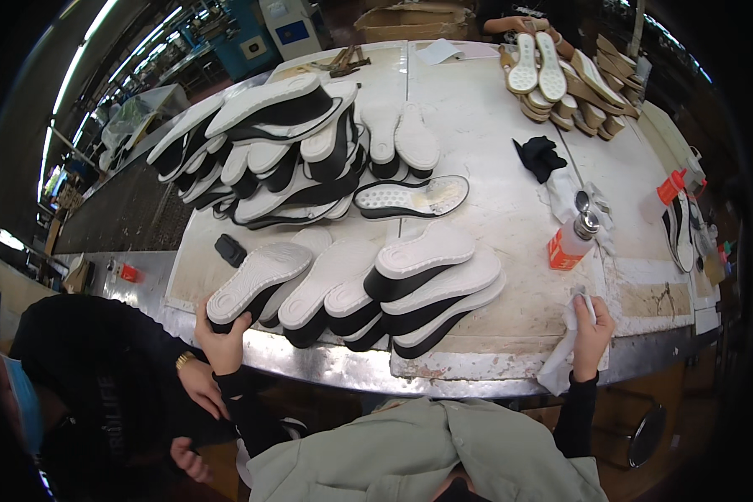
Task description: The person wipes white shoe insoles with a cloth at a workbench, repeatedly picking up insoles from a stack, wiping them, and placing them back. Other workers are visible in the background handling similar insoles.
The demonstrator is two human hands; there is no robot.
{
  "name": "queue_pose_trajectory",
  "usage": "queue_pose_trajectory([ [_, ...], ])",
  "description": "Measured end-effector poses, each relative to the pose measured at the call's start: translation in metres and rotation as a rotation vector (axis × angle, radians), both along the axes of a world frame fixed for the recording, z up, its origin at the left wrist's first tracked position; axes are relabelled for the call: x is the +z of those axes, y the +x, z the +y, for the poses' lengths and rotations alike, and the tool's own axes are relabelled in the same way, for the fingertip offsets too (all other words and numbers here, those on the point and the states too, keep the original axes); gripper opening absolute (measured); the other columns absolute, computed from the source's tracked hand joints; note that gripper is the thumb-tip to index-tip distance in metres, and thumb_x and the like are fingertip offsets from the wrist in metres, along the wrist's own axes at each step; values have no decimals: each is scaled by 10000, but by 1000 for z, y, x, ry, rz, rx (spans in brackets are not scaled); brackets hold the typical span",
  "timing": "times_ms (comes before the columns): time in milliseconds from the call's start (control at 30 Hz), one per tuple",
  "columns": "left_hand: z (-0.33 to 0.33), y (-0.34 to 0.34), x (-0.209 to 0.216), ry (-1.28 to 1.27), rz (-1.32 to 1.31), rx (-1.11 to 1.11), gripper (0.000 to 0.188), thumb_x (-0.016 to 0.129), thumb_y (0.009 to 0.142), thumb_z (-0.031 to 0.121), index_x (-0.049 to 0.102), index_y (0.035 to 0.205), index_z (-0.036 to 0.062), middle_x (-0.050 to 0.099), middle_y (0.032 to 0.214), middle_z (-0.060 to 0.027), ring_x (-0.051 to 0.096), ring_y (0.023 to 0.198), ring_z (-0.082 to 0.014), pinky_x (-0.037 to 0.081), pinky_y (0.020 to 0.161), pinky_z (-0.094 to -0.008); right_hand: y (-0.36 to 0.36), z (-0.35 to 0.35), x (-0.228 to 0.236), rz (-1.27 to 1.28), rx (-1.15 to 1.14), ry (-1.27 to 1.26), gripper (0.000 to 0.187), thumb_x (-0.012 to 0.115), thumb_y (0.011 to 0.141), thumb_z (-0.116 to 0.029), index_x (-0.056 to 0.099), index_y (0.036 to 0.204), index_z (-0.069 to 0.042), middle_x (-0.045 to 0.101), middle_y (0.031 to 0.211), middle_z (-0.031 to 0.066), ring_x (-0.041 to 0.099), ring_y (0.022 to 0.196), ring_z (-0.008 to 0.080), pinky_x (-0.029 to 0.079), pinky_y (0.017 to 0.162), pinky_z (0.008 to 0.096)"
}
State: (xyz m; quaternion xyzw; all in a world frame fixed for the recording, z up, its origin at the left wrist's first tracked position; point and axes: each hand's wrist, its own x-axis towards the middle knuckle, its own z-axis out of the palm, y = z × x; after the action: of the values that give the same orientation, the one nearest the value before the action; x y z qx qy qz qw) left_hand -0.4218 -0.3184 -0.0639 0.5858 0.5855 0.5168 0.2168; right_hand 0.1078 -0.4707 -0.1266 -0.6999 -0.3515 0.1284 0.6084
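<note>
At the table's near edge, my left hand [222, 341] grips the near end of a white shoe sole [259, 272] with a black side. Just right of it lies a row of similar white and black soles [330, 280], some stacked. My right hand [592, 336], farther right, pinches a crumpled white cloth [560, 356] that hangs over the front edge. A clear bottle with a metal top and a red label [571, 241] stands beyond that hand. One sole [412, 197] lies with its dimpled white inside facing up.
A tall heap of soles [284, 159] fills the table's far left. Tan wedge soles [577, 88] are piled far right near another person's hands [514, 25]. A black cloth [540, 159] and a red-topped bottle [669, 191] lie nearer. Close on my left sits a co-worker [100, 360].
</note>
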Motion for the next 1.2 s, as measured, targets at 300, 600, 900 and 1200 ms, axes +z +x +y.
queue_pose_trajectory([
  [300,37,92,76,89,352,-374,512,718,732,74,587,1217,-26,644,1185,-166,584,1152,-267,404,1015,-362,20,15,45,-146,-12,91,120,662,866,-37,625,883,76,554,763,53,506,748,123,393,699,257],
  [600,191,260,7,-65,1186,-842,667,792,623,143,552,1233,22,591,1195,-185,555,1155,-347,467,989,-384,32,52,92,-318,21,260,98,680,843,-12,645,887,68,593,786,70,524,755,156,404,710,269],
  [900,216,261,-10,-189,1358,-704,659,740,659,122,500,1265,21,609,1164,-255,609,1108,-377,512,944,-410,47,54,95,-448,20,222,93,687,825,-13,662,888,51,577,778,66,527,747,153,399,690,271],
  [1200,158,244,88,158,900,-612,788,771,664,306,485,1325,-13,601,1194,-255,561,1143,-376,449,978,-409,62,94,80,-829,26,-126,133,707,778,-164,714,825,-40,626,796,102,569,855,307,378,767,409],
])
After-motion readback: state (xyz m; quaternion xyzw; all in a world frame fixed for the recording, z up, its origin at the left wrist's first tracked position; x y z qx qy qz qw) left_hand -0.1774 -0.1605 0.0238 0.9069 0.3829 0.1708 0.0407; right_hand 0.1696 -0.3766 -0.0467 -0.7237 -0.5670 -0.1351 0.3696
